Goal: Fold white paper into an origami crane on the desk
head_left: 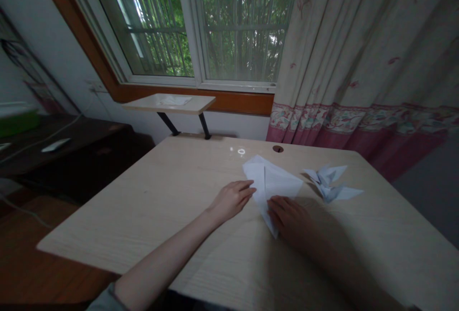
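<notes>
A partly folded sheet of white paper lies on the desk, pointed at its near end, with a crease or flap edge running down its left part. My left hand comes in from the left and holds the sheet's left edge with its fingertips. Bent over the lower right part of the paper, my right hand presses on it with its fingers; its thumb is hidden. To the right sit folded white paper figures with pointed wings, close together; I cannot tell whether they are one piece or two.
The pale wooden desk has a round cable hole at its back edge. A raised shelf at the back left bears some white paper. A dark side table stands left, and a curtain hangs behind.
</notes>
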A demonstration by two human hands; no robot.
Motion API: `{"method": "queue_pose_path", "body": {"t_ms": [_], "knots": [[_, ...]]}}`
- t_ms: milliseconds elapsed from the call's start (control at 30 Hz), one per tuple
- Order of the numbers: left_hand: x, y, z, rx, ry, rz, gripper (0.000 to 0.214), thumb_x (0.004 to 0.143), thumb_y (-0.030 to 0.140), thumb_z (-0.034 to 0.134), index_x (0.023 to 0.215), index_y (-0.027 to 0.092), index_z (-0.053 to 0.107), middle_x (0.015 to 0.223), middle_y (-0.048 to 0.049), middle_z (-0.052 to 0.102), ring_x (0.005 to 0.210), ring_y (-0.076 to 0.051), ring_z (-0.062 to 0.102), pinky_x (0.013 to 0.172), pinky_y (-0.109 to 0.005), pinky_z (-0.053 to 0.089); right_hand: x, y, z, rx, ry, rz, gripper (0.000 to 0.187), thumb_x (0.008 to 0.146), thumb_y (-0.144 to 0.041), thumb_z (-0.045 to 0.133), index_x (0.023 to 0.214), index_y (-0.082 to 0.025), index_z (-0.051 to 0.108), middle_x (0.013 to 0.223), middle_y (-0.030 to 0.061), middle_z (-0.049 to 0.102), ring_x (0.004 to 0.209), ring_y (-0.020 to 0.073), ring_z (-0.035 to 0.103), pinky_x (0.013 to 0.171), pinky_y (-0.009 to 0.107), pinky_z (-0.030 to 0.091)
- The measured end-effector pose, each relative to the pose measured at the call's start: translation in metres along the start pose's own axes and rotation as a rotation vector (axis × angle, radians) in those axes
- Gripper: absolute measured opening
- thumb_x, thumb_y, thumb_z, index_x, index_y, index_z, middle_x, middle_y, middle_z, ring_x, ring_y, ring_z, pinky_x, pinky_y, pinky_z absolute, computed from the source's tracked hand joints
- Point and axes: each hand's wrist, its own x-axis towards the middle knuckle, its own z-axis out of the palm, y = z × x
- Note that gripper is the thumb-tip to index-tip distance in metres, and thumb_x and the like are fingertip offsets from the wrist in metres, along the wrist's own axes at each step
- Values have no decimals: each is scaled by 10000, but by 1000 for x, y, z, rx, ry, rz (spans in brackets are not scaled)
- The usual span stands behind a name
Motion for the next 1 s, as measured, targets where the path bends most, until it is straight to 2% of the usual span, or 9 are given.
{"method": "queue_pose_path", "body": {"t_ms": [100,200,367,533,700,833,1000], "knots": [[-1,-1,2,-41,1,-7,240,1034,258,547,1190,204,721,1324,-91,698,1137,-231,708,978,-410,597,0,2,0,-52,-12,-3,325,968,-116,457,1157,-230,694,1125,112,772,986,266,745,871,431,620],[-1,-2,4,-67,4,-6,239,1032,250,545,1189,206,720,1332,-91,694,1162,-224,700,994,-398,592,-3,6,4,-78,6,-4,361,965,-113,445,1221,-214,679,1216,118,746,1066,286,725,913,472,608],[-2,-2,4,-113,-25,-36,253,1011,195,545,1219,183,689,1359,-96,678,1219,-220,674,1045,-400,564,-2,8,6,11,-4,29,390,997,-158,449,1330,-241,635,1313,99,698,1138,268,691,954,483,593],[0,2,-1,-176,-92,-99,285,982,166,533,1242,179,651,1429,-111,626,1314,-214,607,1115,-395,510,1,10,4,41,-29,18,371,1006,-151,462,1310,-242,653,1362,105,666,1200,257,656,1022,487,559],[-1,3,-2,-242,-129,-106,311,949,109,490,1226,160,623,1478,-137,576,1372,-222,554,1152,-396,475,2,13,4,67,-61,13,386,1011,-157,450,1314,-271,660,1367,86,664,1218,251,644,1046,490,544],[-1,2,-1,-259,-114,-115,307,928,73,478,1181,165,624,1465,-140,586,1354,-228,571,1140,-405,486,3,15,4,76,-46,31,375,1014,-169,457,1294,-276,681,1347,76,680,1207,255,646,1047,489,539],[-1,0,-2,-200,-65,-88,276,900,48,514,1083,177,675,1357,-112,653,1234,-237,636,1051,-402,543,1,21,8,115,-23,29,334,1015,-197,500,1258,-280,714,1389,73,659,1298,255,598,1091,477,520]]}}
